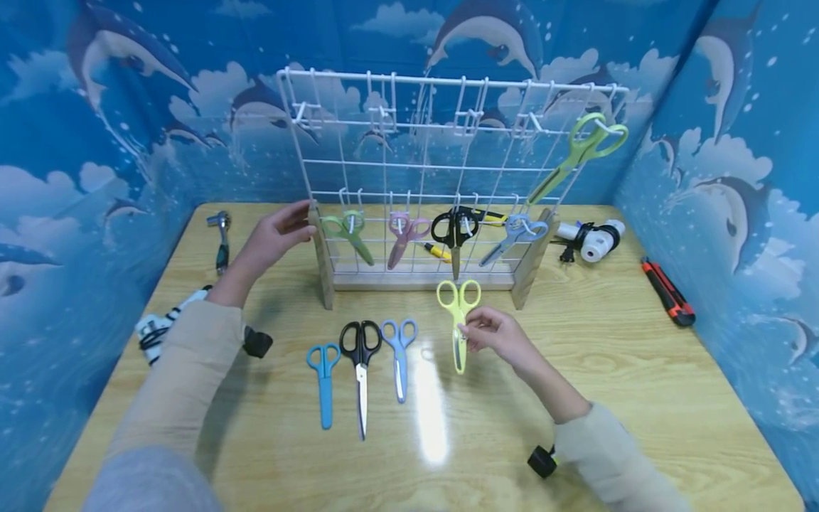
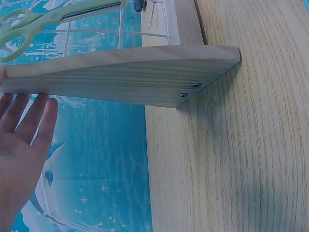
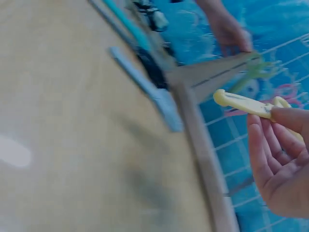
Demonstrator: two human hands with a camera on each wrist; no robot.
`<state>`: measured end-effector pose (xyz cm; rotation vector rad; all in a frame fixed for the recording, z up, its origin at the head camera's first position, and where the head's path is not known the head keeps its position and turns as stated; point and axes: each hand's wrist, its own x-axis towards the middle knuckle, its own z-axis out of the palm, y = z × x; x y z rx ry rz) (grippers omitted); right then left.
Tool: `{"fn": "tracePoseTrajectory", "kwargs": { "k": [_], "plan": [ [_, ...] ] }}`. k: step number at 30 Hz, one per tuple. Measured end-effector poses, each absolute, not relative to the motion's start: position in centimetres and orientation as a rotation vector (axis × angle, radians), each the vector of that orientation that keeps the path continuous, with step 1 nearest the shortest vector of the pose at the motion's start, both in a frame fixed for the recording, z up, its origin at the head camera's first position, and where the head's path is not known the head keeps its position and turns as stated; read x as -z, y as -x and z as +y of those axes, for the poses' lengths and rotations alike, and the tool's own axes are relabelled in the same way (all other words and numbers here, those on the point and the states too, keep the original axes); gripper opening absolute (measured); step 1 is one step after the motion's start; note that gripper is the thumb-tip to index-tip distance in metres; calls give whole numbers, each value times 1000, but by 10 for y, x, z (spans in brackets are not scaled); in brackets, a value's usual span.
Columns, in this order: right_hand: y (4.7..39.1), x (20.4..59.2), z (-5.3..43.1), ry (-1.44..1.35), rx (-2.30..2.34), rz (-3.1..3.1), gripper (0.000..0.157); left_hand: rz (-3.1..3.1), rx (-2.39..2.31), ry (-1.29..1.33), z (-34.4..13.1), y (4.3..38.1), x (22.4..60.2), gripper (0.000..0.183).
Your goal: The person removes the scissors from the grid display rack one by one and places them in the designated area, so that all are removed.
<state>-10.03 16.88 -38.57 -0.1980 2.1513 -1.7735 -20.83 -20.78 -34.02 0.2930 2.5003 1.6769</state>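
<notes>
Between thumb and fingers my right hand pinches a pair of yellow scissors by the blade part, handles up, in front of the rack. The right wrist view shows the scissors side-on above the fingertips. My left hand holds the upper end of the rack's left wooden side, thumb on one face and fingers on the other. On the wire rack hang green scissors, pink scissors, black scissors, light blue scissors and larger green scissors at upper right.
Blue scissors, black-handled scissors and periwinkle scissors lie on the table. A ratchet and a white corded tool are at left. Right of the rack lie another white corded tool and a red-black utility knife.
</notes>
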Motion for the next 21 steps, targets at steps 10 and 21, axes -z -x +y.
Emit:
{"fn": "tracePoseTrajectory", "kwargs": {
  "k": [10,21],
  "plan": [
    [95,423,152,29,1568,2104,26,2493,-1683,-289,-209,207,342,62],
    [96,437,144,-60,1454,2187,19,2473,-1725,-320,-212,214,347,60]
  ]
}}
